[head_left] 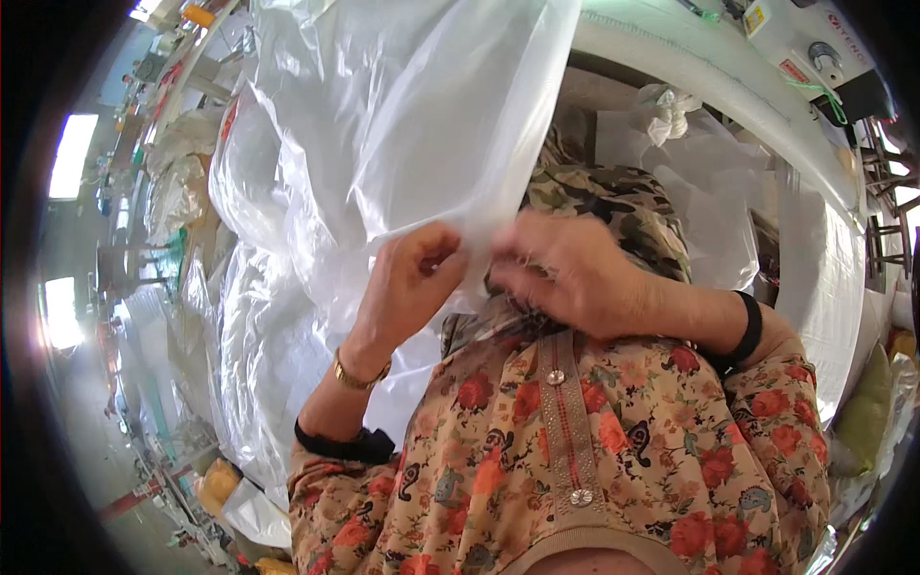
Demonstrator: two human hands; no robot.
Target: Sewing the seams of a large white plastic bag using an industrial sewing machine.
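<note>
A large, thin, translucent white plastic sheet [422, 134] hangs in folds across the middle and left, narrowing to a corner between my two hands. My left hand [407, 287] is closed at that corner, its fingers curled and its thumb against the sheet's edge. My right hand [580, 273] is just right of the corner, its fingers bent toward the sheet and smeared by motion. Whether they grip the plastic cannot be made out. Below the hands, part of the sheet drapes beside my lap, with camouflage cloth [613, 196] over it.
A white work surface [709, 62] curves across the upper right, carrying a white machine head [815, 43] with a green thread or cord. Crumpled clear plastic [666, 110] lies beneath its edge. More plastic-wrapped bundles [177, 182] are piled at the left, and an olive-green bag [862, 412] sits at the right.
</note>
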